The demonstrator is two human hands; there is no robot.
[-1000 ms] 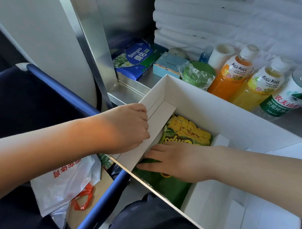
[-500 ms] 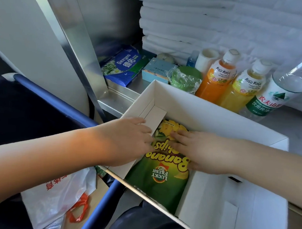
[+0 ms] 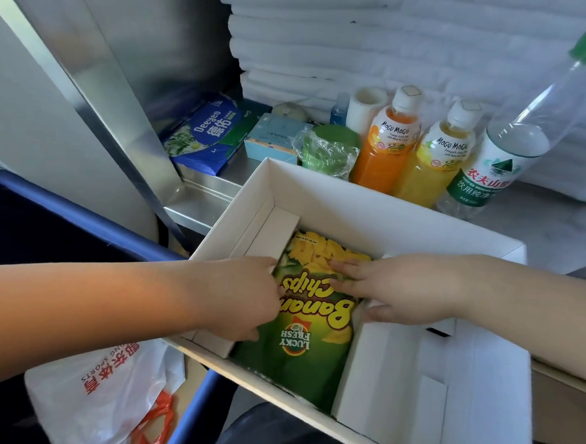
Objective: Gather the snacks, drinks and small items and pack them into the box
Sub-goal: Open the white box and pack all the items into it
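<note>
Pressing flat, spread fingers (image 3: 348,267) on a chip bag (image 3: 300,351) lying in the white box (image 3: 368,204), the right hand (image 3: 402,287) steadies it while the left hand (image 3: 239,296) touches its edge, grip unclear; hard pressure could crush the chips.

Single head-worn wide-angle cam, pitched forward and down, close above open white cardboard box (image 3: 368,208); grey metal shelf (image 3: 203,187) just beyond.
</note>
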